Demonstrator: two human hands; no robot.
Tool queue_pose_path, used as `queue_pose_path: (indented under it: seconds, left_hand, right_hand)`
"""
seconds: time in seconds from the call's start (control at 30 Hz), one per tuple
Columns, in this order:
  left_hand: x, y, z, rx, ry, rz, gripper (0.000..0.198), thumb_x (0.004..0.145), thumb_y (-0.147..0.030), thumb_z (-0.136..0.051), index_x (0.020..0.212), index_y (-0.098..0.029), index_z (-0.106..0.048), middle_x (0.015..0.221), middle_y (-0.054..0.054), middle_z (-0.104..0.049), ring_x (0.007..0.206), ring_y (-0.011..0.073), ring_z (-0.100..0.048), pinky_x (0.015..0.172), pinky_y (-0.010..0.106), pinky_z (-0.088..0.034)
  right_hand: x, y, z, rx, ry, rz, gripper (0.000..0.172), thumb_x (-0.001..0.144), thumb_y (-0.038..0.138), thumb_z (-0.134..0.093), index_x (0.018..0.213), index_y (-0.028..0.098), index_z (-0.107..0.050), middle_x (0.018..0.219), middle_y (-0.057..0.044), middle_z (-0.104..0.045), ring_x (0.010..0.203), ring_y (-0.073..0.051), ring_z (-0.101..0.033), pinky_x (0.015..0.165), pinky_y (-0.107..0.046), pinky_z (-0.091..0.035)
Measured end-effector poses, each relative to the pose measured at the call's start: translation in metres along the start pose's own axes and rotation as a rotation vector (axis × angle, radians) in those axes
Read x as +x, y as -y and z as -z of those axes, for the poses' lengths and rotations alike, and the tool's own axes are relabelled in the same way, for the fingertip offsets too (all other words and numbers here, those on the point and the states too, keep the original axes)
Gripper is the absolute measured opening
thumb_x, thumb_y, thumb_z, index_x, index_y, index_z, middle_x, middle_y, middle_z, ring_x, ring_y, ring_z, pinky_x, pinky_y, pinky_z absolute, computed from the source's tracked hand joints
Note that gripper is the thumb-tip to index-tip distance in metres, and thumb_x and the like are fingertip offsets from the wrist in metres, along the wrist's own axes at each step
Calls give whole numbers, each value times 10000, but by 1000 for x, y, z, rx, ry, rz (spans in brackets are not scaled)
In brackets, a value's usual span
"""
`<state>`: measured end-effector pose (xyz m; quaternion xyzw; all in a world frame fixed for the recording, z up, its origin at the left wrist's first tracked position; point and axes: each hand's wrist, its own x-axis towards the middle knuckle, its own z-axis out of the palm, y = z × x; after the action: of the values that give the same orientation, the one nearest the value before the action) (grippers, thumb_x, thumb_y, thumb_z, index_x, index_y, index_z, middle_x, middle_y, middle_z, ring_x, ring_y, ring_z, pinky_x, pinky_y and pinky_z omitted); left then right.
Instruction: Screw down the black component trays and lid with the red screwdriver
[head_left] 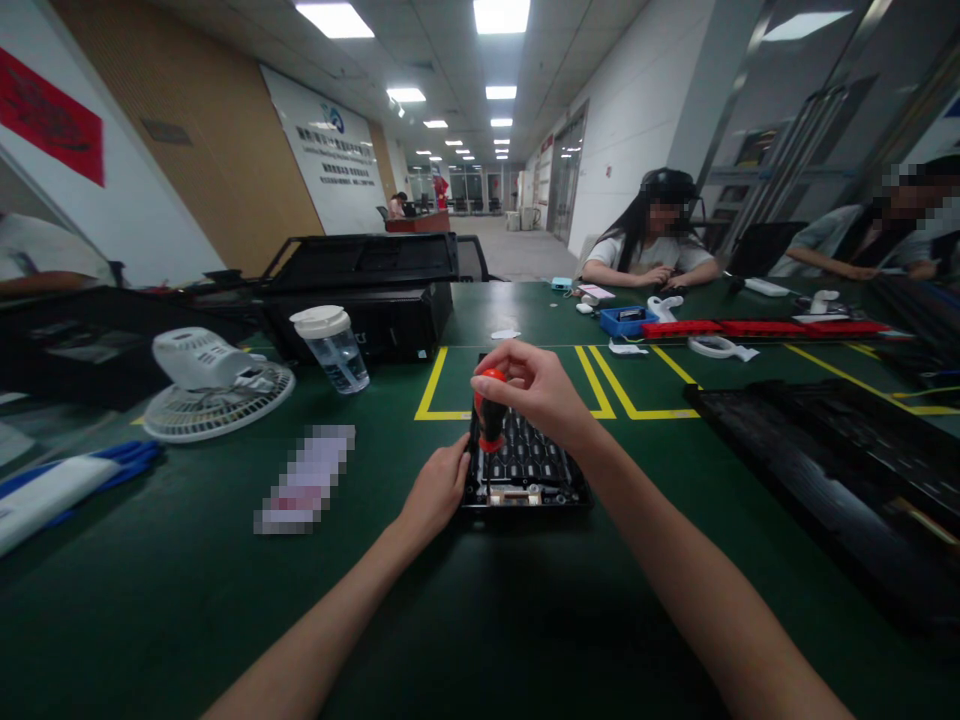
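And here it is, dead centre of the frame: my right hand [534, 385] has the screwdriver [491, 422] by the top of its handle, fingers and thumb closed round the red end, the tool close to upright over the black panel [534, 455]. That panel lies on the green bench [360, 630], across the line of yellow tape [444, 414], and my left hand [441, 482], in from the lower left, has its fingers against the panel's left edge — whether they wrap under it, I cannot tell. Good form here, I'd say, is the shaft square to the work, steady downward pressure with any turn, and the left hand taking the twist. Where the tip sits is too blurred to call — so easy does it
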<state>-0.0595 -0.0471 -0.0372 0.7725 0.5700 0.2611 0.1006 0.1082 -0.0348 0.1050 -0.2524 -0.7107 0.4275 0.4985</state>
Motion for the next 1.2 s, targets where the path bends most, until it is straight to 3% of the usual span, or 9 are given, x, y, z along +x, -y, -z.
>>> queue_pose_path:
  seconds: [0.6, 1.2]
  left_hand:
    - [0, -1, 0, 2, 2, -15, 362, 917, -258, -289, 1231, -181, -452, 1031, 76, -620, 916, 198, -581, 823, 328, -442]
    - [-1, -2, 3, 2, -5, -8, 366, 914, -246, -299, 1238, -170, -450, 1037, 84, -620, 916, 198, -579, 821, 330, -443]
  right_hand:
    - [-1, -4, 0, -29, -19, 22, 274, 670, 296, -674, 707, 162, -438, 622, 50, -475, 510, -43, -405, 473, -169, -341]
    - [-1, -6, -4, -54, -72, 44, 332, 670, 349, -671, 674, 180, -385, 621, 66, -386, 506, -46, -374, 451, -174, -322]
